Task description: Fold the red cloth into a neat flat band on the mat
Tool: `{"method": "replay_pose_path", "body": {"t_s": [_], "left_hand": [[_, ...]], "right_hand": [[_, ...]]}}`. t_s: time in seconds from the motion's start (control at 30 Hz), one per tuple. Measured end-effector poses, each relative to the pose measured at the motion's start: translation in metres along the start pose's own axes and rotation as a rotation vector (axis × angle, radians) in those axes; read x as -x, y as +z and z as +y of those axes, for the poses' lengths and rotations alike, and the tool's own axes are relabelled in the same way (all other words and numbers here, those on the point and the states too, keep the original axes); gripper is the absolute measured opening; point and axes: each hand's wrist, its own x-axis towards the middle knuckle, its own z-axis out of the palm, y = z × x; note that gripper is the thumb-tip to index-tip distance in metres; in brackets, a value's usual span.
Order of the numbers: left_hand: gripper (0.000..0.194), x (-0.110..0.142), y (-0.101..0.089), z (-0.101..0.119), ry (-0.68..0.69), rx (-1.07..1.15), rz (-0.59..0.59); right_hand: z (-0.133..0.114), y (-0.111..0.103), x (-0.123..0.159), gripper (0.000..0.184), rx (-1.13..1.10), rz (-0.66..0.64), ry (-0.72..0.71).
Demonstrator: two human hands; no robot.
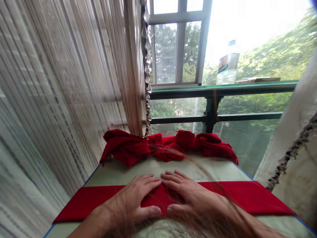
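A long folded red cloth [94, 200] lies flat across a pale mat [138, 170] with a blue edge. My left hand [136, 198] and my right hand [188, 195] rest side by side on the middle of this cloth, palms down, fingers stretched out and fingertips almost touching. More red cloth [128, 147] lies crumpled in a heap at the far edge of the mat, beyond my fingers. A blurred strand of hair crosses the view over my right hand.
A string curtain [74, 82] with hanging clear beads [148, 66] fills the left side. A green railing [223, 89] and glass stand behind the mat, with a plastic bottle [228, 67] on top. A pale curtain [294, 138] with dark trim hangs at right.
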Motion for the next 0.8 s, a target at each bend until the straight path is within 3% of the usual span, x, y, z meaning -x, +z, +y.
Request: {"method": "replay_pose_path", "body": {"t_s": [0.3,0.5,0.8], "left_hand": [[0.096,-0.001,0.0,0.008,-0.085,-0.001,-0.12],[0.092,0.001,0.003,0.004,-0.061,0.033,-0.048],[0.102,0.001,0.003,-0.005,-0.058,0.0,-0.072]], "right_hand": [[0.002,0.003,0.002,0.093,-0.035,0.022,-0.005],[-0.001,0.002,0.002,0.092,-0.022,0.009,0.006],[0.001,0.005,0.004,0.089,-0.015,0.036,-0.005]]}}
